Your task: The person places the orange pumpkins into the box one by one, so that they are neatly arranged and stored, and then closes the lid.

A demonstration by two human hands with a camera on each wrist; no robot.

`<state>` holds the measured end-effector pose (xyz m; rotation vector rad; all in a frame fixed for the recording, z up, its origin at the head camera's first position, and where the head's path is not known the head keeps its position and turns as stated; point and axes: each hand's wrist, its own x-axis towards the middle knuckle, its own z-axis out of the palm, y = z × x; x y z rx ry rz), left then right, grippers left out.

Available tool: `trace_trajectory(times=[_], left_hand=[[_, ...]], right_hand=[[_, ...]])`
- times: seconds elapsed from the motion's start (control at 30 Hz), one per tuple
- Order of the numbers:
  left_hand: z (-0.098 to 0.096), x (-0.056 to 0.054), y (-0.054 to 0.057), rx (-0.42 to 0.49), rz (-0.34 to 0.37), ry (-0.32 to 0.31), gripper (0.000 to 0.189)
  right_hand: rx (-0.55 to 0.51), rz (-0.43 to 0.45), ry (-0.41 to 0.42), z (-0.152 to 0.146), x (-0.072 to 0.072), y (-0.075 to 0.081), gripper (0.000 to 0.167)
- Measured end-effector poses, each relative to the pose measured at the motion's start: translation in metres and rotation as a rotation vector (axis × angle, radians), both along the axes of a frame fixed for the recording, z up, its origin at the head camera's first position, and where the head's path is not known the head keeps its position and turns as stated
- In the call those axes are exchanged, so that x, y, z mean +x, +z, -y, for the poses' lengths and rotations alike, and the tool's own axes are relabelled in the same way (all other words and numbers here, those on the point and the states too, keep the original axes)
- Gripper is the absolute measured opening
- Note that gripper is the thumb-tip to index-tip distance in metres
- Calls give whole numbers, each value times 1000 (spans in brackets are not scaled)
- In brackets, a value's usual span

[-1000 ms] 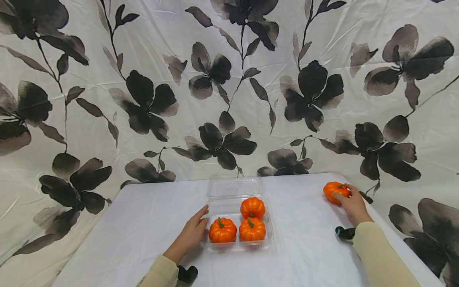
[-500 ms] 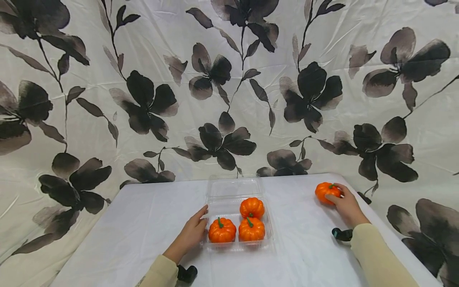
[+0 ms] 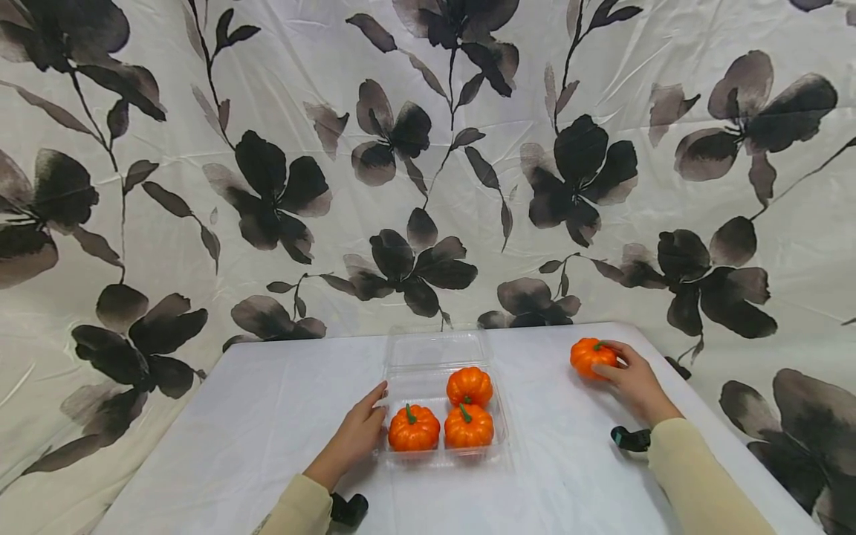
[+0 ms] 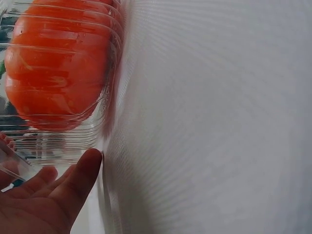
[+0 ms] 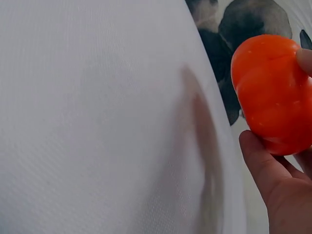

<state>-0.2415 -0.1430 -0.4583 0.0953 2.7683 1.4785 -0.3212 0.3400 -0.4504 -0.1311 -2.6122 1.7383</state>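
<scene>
My right hand (image 3: pixel 637 385) grips a small orange toy pumpkin (image 3: pixel 591 358) with a green stem, at the right of the table. In the right wrist view this pumpkin (image 5: pixel 273 95) sits between thumb and fingers, held over the table with its shadow below. My left hand (image 3: pixel 358 431) lies along the left side of a clear plastic clamshell box (image 3: pixel 408 386), fingers extended. In the left wrist view the thumb and fingertips are right at the box's ribbed wall (image 4: pixel 58 144). Inside the box are three more pumpkins: front left (image 3: pixel 414 429), front right (image 3: pixel 469 426) and back right (image 3: pixel 469 386).
The box's clear lid (image 3: pixel 438 349) is folded back toward the far edge of the white-covered table (image 3: pixel 281 401). Behind the table hangs a pale cloth (image 3: pixel 495 245) with dark flowers. Black wrist-camera mounts (image 3: pixel 349 510) show beside both wrists.
My right hand has carried its pumpkin leftward from near the table's right edge, toward the box. The left hand and the box stay where they were.
</scene>
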Motion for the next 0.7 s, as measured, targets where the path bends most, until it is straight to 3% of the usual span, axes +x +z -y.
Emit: trace_trajectory(times=[0.7], left_hand=[[1,0,0,1,-20,-11,53]], right_hand=[[-116,-110,80,23,9,10,79]])
